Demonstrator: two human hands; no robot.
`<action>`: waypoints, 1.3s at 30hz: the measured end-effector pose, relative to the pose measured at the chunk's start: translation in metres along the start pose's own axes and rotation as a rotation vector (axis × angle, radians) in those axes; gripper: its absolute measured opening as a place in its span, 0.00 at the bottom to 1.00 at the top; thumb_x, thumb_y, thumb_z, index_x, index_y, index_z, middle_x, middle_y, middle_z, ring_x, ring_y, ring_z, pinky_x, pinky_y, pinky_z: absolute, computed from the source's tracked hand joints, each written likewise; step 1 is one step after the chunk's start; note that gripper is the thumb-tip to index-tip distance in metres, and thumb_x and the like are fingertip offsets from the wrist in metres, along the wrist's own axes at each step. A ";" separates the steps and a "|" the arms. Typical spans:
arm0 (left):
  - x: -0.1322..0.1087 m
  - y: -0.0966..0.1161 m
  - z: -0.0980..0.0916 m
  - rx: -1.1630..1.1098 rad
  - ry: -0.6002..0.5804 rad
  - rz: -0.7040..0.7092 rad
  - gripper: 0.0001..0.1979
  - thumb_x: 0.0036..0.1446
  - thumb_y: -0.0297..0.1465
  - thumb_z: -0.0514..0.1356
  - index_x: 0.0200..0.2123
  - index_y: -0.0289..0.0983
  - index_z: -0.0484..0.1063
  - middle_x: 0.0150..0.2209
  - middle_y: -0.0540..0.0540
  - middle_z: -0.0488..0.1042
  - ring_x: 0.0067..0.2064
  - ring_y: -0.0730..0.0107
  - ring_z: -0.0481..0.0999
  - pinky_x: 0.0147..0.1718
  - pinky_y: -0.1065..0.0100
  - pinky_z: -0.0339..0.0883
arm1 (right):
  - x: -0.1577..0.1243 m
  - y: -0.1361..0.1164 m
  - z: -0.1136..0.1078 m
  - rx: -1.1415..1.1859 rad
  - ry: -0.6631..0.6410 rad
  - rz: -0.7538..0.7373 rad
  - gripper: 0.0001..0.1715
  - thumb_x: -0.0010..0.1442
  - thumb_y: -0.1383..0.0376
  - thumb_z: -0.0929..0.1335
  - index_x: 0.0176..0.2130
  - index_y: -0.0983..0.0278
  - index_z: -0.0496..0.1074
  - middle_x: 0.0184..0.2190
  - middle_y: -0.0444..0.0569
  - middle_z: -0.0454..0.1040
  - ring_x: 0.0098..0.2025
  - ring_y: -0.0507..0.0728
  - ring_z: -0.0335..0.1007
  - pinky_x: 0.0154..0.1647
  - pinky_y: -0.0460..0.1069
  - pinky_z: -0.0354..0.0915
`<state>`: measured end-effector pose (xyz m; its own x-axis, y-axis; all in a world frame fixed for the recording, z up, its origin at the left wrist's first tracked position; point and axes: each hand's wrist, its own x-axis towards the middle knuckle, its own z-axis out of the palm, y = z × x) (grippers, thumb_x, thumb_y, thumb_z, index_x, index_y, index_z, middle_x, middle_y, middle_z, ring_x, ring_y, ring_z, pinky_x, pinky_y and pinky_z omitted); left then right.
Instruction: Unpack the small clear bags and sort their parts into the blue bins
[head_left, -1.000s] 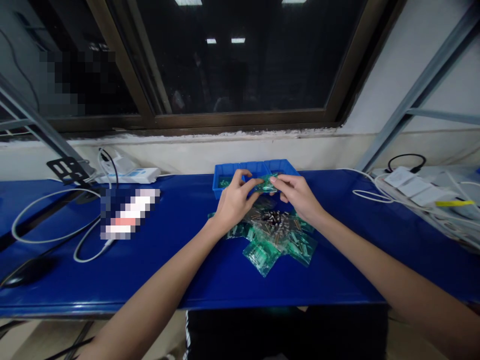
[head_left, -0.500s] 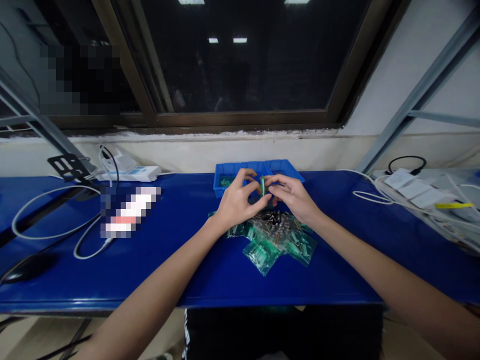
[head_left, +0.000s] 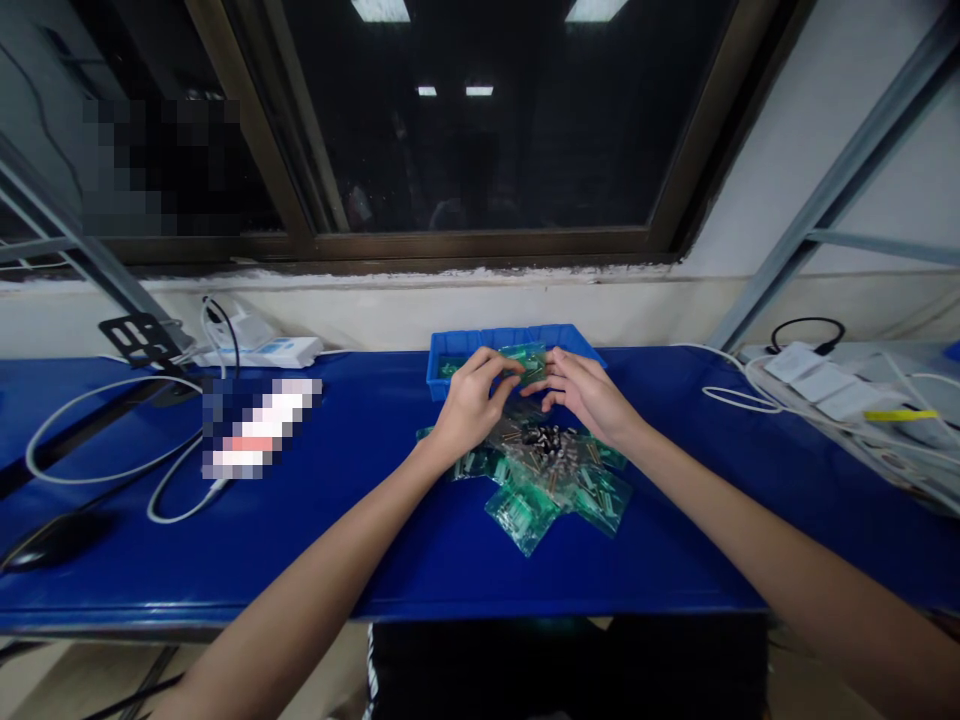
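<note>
My left hand (head_left: 474, 395) pinches a small clear green plastic bag (head_left: 531, 362) between thumb and fingertips, holding it up in front of the blue tray. At the bag's right edge is my right hand (head_left: 589, 395), its fingers loosely curled and apart; whether they touch the bag is hard to make out. Below both hands lies a pile of small dark and silver metal parts (head_left: 551, 447), possibly screws. Several flat green bags with small parts inside, such as the nearest green bag (head_left: 523, 515), spread around and under that pile.
The blue divided tray (head_left: 437, 378) stands at the table's back, green bags in its left compartment. White cables and a power strip (head_left: 289, 350) lie left, with a black mouse (head_left: 52, 540) nearer. White adapters (head_left: 829, 375) and cables lie right. Metal frame legs rise on both sides.
The green bag has turned from nearly edge-on to a flatter, broader view. My left fingers have closed into a pinch, and my right hand's fingers have spread slightly. The view tilted up a little.
</note>
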<state>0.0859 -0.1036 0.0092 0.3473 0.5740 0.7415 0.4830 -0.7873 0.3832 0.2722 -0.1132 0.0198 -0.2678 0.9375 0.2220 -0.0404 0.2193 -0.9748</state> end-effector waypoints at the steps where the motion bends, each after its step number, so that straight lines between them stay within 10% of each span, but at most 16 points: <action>1: 0.001 0.000 -0.001 -0.006 0.020 -0.012 0.06 0.65 0.25 0.55 0.41 0.38 0.72 0.39 0.47 0.72 0.41 0.70 0.74 0.40 0.67 0.71 | 0.000 0.000 0.000 -0.005 -0.006 -0.004 0.19 0.62 0.49 0.66 0.40 0.62 0.68 0.41 0.53 0.75 0.40 0.60 0.76 0.28 0.48 0.67; 9: 0.014 -0.021 -0.027 0.054 0.234 -0.142 0.07 0.62 0.26 0.56 0.44 0.39 0.70 0.33 0.48 0.73 0.32 0.72 0.73 0.34 0.69 0.69 | 0.003 0.008 -0.009 -0.597 -0.026 -0.098 0.12 0.61 0.59 0.66 0.40 0.62 0.75 0.38 0.53 0.78 0.39 0.60 0.75 0.31 0.52 0.69; 18: 0.004 -0.051 -0.027 0.481 0.078 -0.364 0.09 0.54 0.27 0.59 0.39 0.38 0.75 0.40 0.37 0.70 0.42 0.49 0.72 0.39 0.48 0.68 | 0.002 0.012 -0.013 -0.918 -0.169 -0.185 0.09 0.60 0.60 0.68 0.36 0.58 0.79 0.38 0.52 0.80 0.41 0.63 0.74 0.40 0.58 0.67; 26: 0.002 -0.039 -0.023 0.600 -0.080 -0.289 0.09 0.59 0.28 0.54 0.31 0.36 0.74 0.27 0.43 0.74 0.35 0.57 0.74 0.42 0.51 0.66 | 0.002 0.014 -0.015 -0.980 -0.187 -0.193 0.09 0.58 0.58 0.70 0.37 0.59 0.79 0.38 0.53 0.79 0.41 0.63 0.73 0.40 0.57 0.66; 39: -0.001 -0.005 -0.006 0.371 -0.301 0.116 0.11 0.64 0.27 0.52 0.45 0.36 0.72 0.41 0.42 0.72 0.44 0.60 0.73 0.43 0.60 0.71 | 0.007 0.023 -0.017 -0.986 -0.181 -0.228 0.12 0.55 0.73 0.66 0.36 0.62 0.77 0.35 0.50 0.79 0.38 0.59 0.74 0.40 0.53 0.65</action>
<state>0.0778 -0.1017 0.0096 0.6061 0.5696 0.5551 0.6620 -0.7482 0.0449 0.2855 -0.0975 -0.0004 -0.4975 0.8086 0.3140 0.6777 0.5883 -0.4412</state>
